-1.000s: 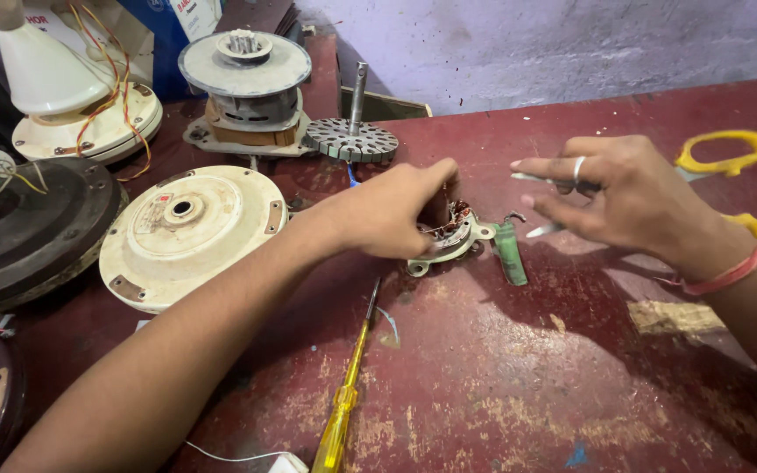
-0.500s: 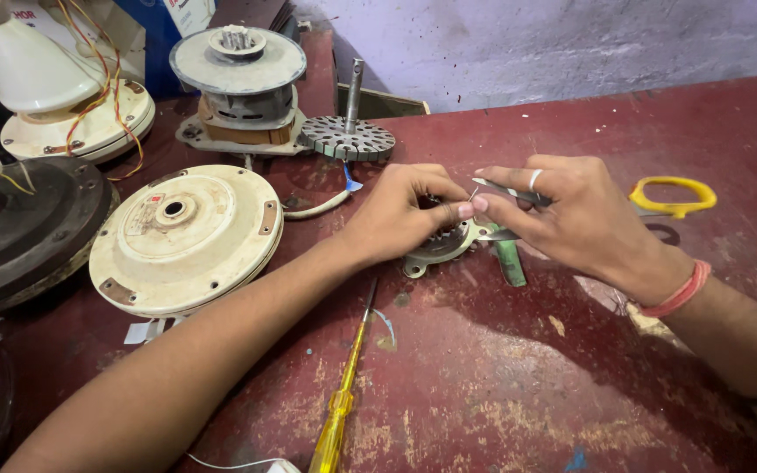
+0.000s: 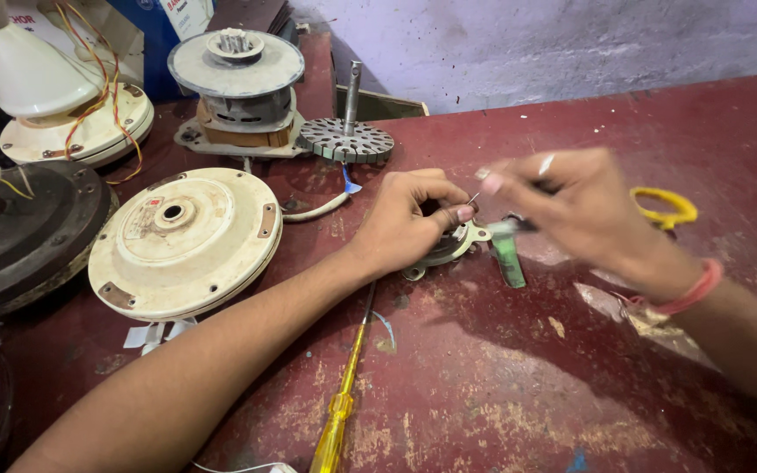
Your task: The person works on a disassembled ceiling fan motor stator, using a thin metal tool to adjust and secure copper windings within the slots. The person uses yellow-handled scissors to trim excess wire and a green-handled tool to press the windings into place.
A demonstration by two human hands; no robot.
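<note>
My left hand [image 3: 409,221] rests curled over a small round motor stator [image 3: 449,248] on the dark red table [image 3: 519,385], pressing it down. My right hand [image 3: 571,210] is blurred just to its right, fingers pinched together near a thin wire at the stator's top; a ring shows on one finger and a red band on the wrist. A small green strip [image 3: 510,261] lies on the table under the right hand. What the right fingers pinch is too blurred to name.
A yellow-handled screwdriver [image 3: 343,394] lies under my left forearm. A cream fan motor cover [image 3: 184,241] sits left, a black one [image 3: 19,232] farther left. A rotor with shaft [image 3: 345,136] and a motor assembly [image 3: 238,83] stand behind. Yellow scissors [image 3: 666,206] lie right.
My right hand has moved left from the scissors side to meet the left hand at the stator. The view has shifted slightly closer; the left hand stays on the stator.
</note>
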